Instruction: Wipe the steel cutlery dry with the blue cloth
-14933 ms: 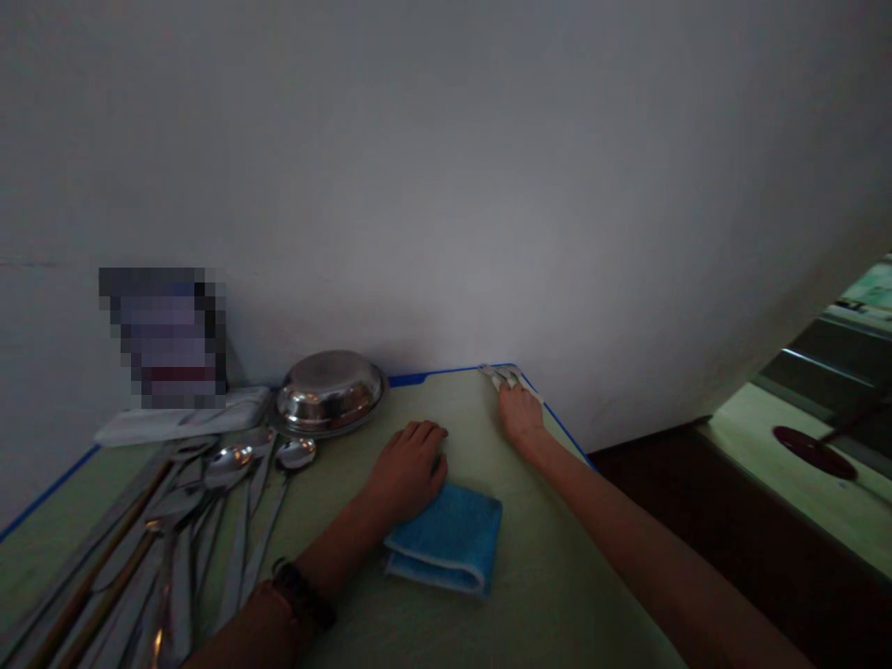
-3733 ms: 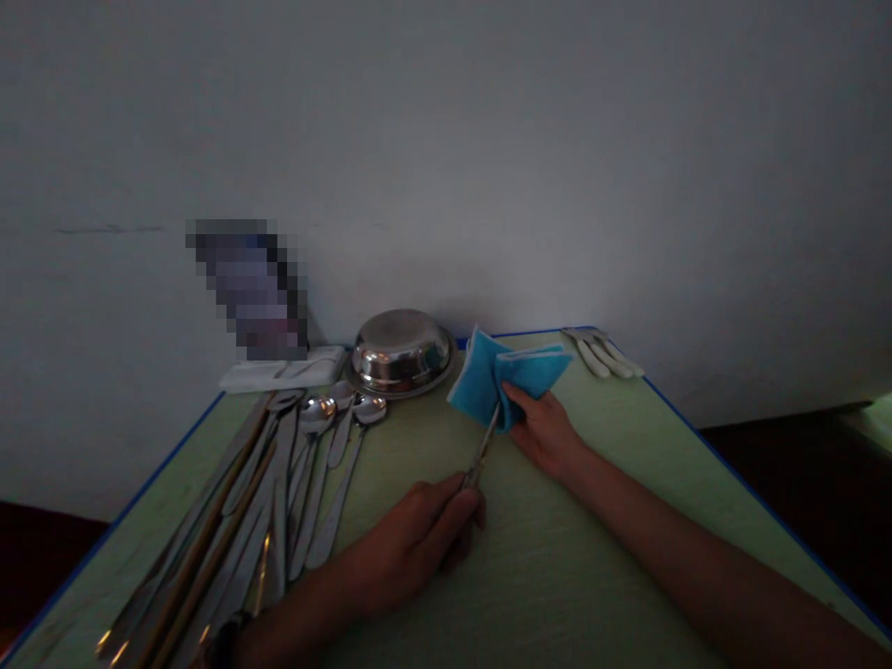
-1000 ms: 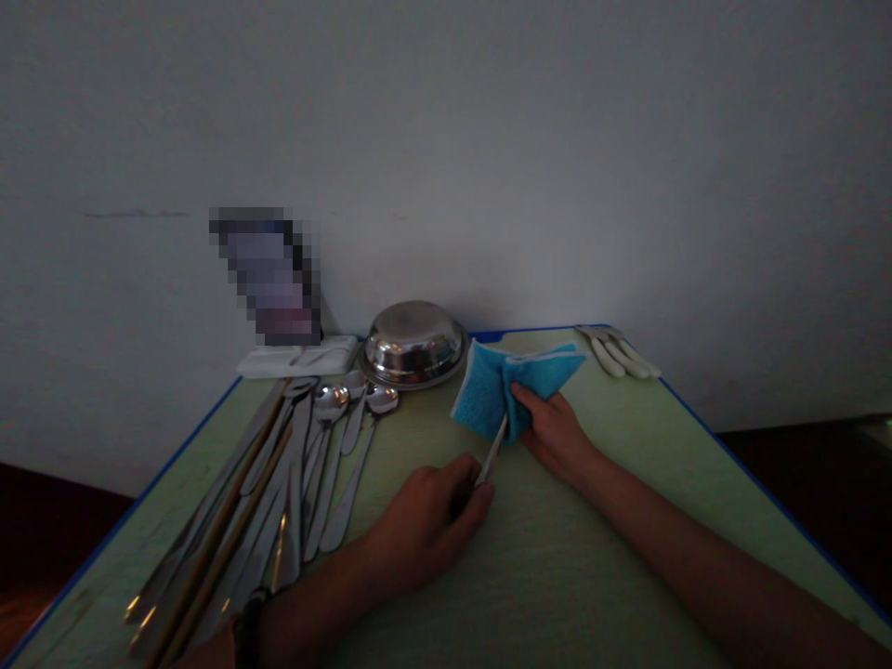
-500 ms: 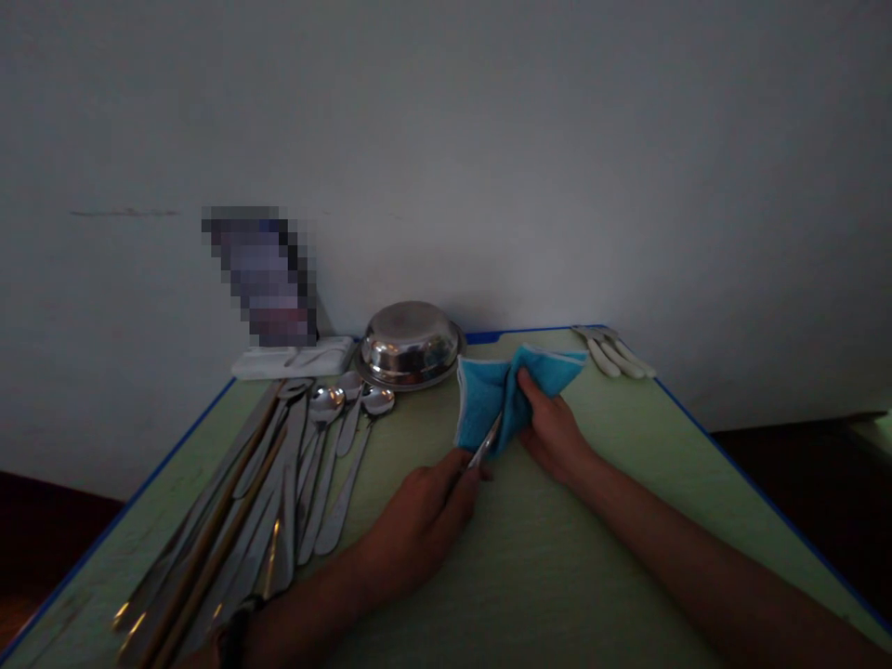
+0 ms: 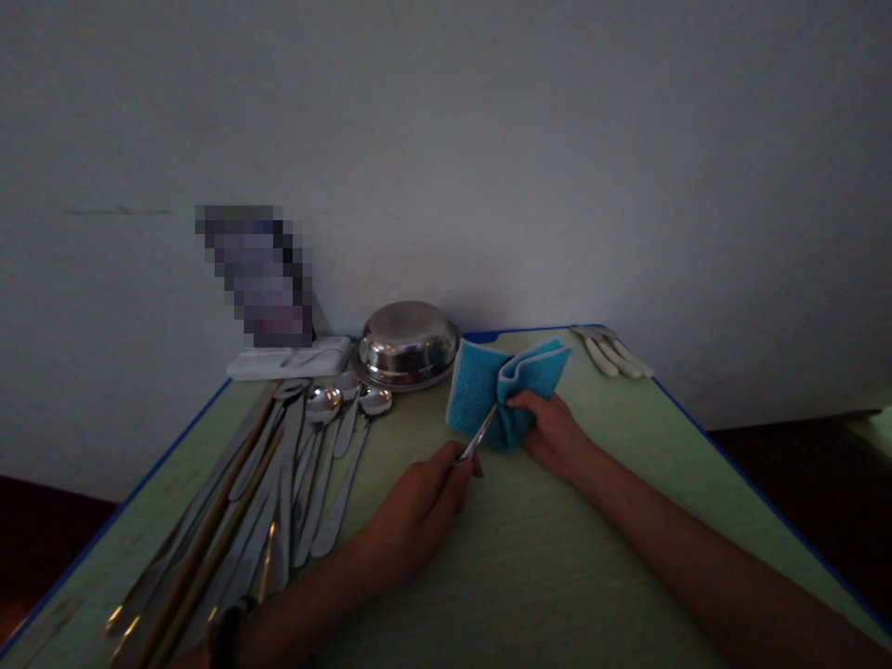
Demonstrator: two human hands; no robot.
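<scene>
My left hand [image 5: 416, 506] is closed on the handle of a slim metal utensil [image 5: 478, 435]; which kind it is I cannot tell, since its far end is buried in a blue cloth [image 5: 498, 398]. My right hand [image 5: 553, 432] grips that folded cloth, pinching it around the utensil just above the pale green table [image 5: 557, 576]. Both hands are near the middle of the table, close together.
Several spoons and other cutlery [image 5: 279, 483] lie fanned out on the left. An upturned steel bowl [image 5: 405, 344] sits at the back by the wall, beside a white folded napkin [image 5: 289, 358]. White-handled utensils [image 5: 613, 351] lie at the far right corner.
The right hand has slid the cloth slightly along the utensil and regripped it; the left hand keeps hold of the handle and has shifted slightly left.
</scene>
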